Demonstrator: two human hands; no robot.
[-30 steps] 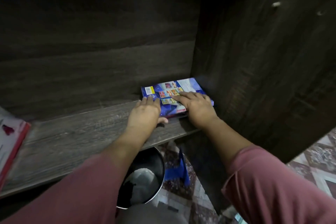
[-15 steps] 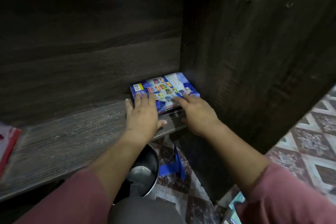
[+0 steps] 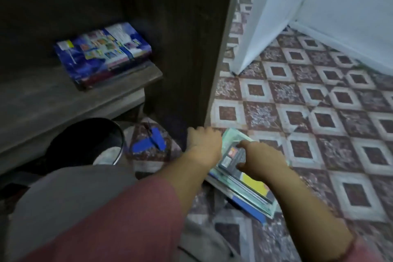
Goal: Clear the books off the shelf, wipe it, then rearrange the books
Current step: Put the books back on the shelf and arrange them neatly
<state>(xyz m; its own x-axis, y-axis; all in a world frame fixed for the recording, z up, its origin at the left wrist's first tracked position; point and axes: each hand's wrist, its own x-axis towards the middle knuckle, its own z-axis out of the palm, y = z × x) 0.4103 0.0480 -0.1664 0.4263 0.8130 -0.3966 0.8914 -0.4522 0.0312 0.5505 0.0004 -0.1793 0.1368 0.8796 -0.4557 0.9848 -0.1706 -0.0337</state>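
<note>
Shelf (image 3: 63, 100): dark wooden board at the left of the frame, inside a cabinet.
Bin (image 3: 85, 142): round dark container with a shiny rim, on the floor under the board, lower left.
Books on shelf (image 3: 102, 53): small stack lying flat at upper left, on the right end of the board, close to the side panel. The top cover is blue with little colourful pictures.
Blue thing (image 3: 148, 142): lies on the tiles just right of the bin; I cannot tell what it is.
Side panel (image 3: 180, 38): upright dark board in the centre, between the shelf and the open floor.
Left hand (image 3: 204, 142): lower centre, back of the hand up, at the far left edge of the pile. The fingers are bent down and close together; I cannot tell if they grip or only touch.
Dark book (image 3: 231, 157): small, lying on top of the pile.
Pile of books (image 3: 251, 189): flat on the floor, lower centre, near the foot of the side panel, with pale green, yellow and blue covers. It lies between the two hands.
Right hand (image 3: 261, 161): on top of the pile. The thumb and fingers are bent and apart from each other, and they pinch the right edge of the dark book.
White panel (image 3: 265, 17): stands on the floor at upper right.
Floor (image 3: 319, 112): tiles with red-brown and white diamonds, filling the right of the frame.
</note>
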